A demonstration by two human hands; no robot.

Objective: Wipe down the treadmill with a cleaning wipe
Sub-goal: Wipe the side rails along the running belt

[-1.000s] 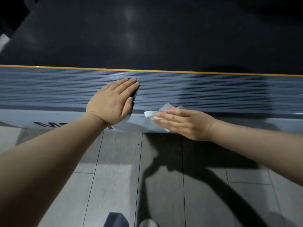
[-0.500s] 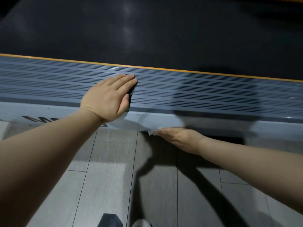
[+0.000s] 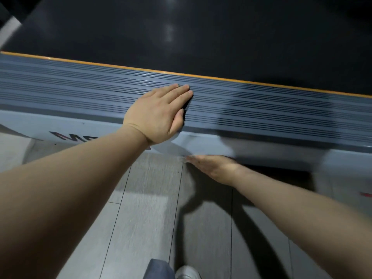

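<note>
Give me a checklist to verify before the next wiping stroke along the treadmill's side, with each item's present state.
1. Left hand braced flat on the ribbed side rail: ok.
2. Right hand at the lower edge of the white side panel: ok.
3. Cleaning wipe under the right fingers: cannot tell; only a blurred pale scrap shows at the fingertips.
4. Wipe in contact with the panel: cannot tell, motion blur hides it.
5. Floor beside the panel free of obstacles along the stroke: ok.
6. Belt bare of things: ok.
</note>
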